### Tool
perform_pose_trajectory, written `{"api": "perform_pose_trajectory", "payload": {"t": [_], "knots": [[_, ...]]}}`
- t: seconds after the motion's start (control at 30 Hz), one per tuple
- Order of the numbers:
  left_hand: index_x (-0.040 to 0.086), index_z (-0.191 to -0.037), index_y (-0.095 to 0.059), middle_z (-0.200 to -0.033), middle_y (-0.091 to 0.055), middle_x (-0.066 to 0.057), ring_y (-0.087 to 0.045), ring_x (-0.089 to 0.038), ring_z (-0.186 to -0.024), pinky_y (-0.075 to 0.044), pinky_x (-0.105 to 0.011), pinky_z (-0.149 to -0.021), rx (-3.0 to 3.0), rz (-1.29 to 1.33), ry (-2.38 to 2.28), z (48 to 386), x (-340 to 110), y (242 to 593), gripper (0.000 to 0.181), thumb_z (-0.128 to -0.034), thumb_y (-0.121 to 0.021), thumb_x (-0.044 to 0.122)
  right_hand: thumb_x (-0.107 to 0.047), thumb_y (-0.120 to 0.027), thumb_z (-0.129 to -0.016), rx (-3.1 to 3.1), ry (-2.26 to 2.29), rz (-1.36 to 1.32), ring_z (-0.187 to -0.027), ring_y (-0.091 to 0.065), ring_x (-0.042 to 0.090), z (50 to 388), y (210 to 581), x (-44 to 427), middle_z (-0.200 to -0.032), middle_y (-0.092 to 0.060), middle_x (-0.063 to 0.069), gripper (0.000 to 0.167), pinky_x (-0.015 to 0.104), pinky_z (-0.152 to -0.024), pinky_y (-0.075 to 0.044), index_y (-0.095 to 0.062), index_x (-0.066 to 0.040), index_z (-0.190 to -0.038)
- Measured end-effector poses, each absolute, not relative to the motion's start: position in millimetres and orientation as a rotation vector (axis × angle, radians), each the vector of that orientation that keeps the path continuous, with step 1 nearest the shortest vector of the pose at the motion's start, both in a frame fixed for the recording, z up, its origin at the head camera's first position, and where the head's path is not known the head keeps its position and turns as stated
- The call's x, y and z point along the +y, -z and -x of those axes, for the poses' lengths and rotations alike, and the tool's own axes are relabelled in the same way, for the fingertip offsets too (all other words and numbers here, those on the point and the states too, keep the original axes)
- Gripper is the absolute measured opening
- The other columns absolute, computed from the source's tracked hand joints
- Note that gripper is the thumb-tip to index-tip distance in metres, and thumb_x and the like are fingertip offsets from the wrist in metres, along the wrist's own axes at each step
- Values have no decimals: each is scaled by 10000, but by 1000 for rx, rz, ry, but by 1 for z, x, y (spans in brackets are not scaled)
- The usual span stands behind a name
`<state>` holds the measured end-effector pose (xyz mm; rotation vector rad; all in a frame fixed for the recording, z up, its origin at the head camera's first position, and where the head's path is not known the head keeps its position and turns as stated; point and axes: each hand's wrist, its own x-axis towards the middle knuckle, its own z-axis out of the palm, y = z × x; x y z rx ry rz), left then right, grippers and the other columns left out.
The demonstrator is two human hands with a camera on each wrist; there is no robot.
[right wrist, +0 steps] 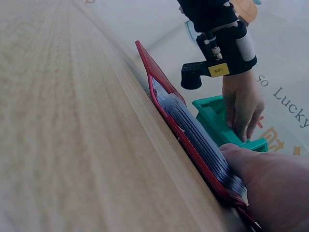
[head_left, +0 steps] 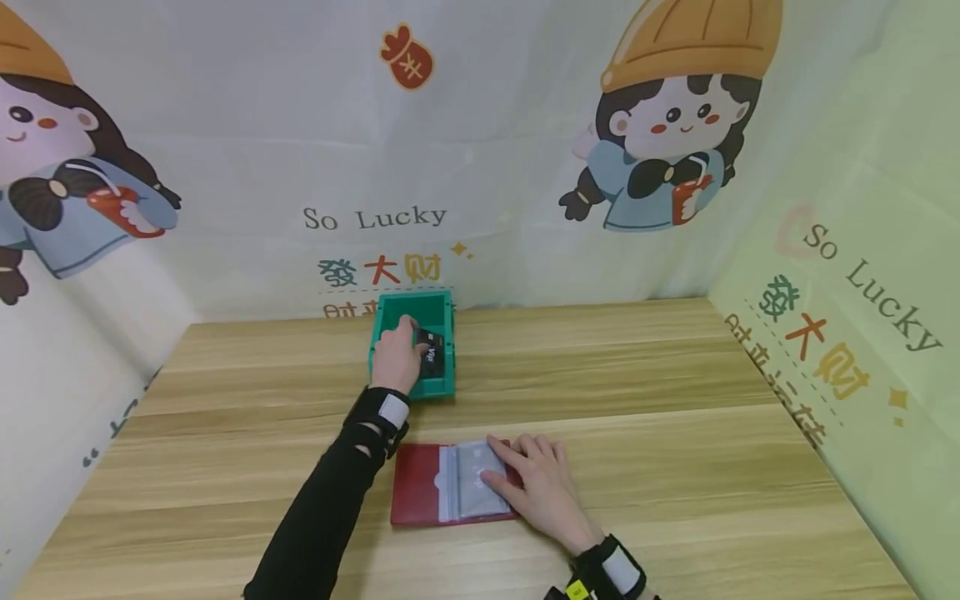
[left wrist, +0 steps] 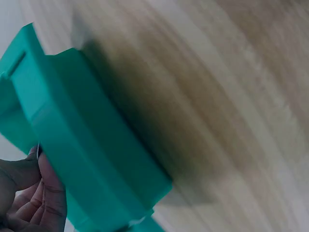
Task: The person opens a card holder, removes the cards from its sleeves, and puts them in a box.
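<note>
Left hand pinches black card in far green plastic box
Right hand, spread wide, rests on near red booklet

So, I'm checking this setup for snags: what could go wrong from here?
The left hand pinches the black card inside the green box, so the card might slip loose. The right hand rests on plastic sleeves in the open red holder; if it lifts, they could flip over.
</note>
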<state>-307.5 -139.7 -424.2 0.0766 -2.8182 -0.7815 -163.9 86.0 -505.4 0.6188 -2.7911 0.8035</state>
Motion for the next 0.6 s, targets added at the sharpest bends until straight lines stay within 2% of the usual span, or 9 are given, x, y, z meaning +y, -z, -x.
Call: {"api": "perform_pose_trajectory", "payload": {"t": [0.2, 0.3, 0.43, 0.6], "knots": [[23, -1020, -650, -1054, -700, -237, -682, -437, -922, -542, -517, -733, -2856, -96, 780, 306, -137, 434, 100, -975, -647, 113, -470, -660, -936, -2800, -797, -615, -876, -390, 115, 164, 506, 85, -922, -532, -65, 505, 325, -819, -248, -637, -207, -1366], [16, -938, -686, -1014, -706, -211, -684, -399, -865, -541, -480, -701, -2871, -102, 791, 306, -138, 438, 104, -980, -628, 92, -476, -652, -940, -2813, -807, -610, -877, -382, 111, 163, 506, 85, -917, -520, -68, 504, 328, -826, -249, -634, -211, -1369], [17, -926, -700, -1008, -708, -208, -688, -402, -880, -552, -497, -729, -2884, -105, 782, 308, -139, 443, 108, -971, -618, 69, -477, -651, -941, -2816, -809, -605, -879, -381, 111, 163, 506, 85, -919, -516, -69, 507, 329, -832, -256, -631, -210, -1372], [19, -1002, -748, -1085, -719, -231, -696, -438, -971, -565, -544, -805, -2944, -104, 742, 308, -135, 441, 138, -955, -628, 67, -467, -662, -934, -2806, -808, -602, -871, -381, 120, 163, 505, 86, -922, -523, -62, 510, 328, -824, -255, -633, -203, -1370]]}}
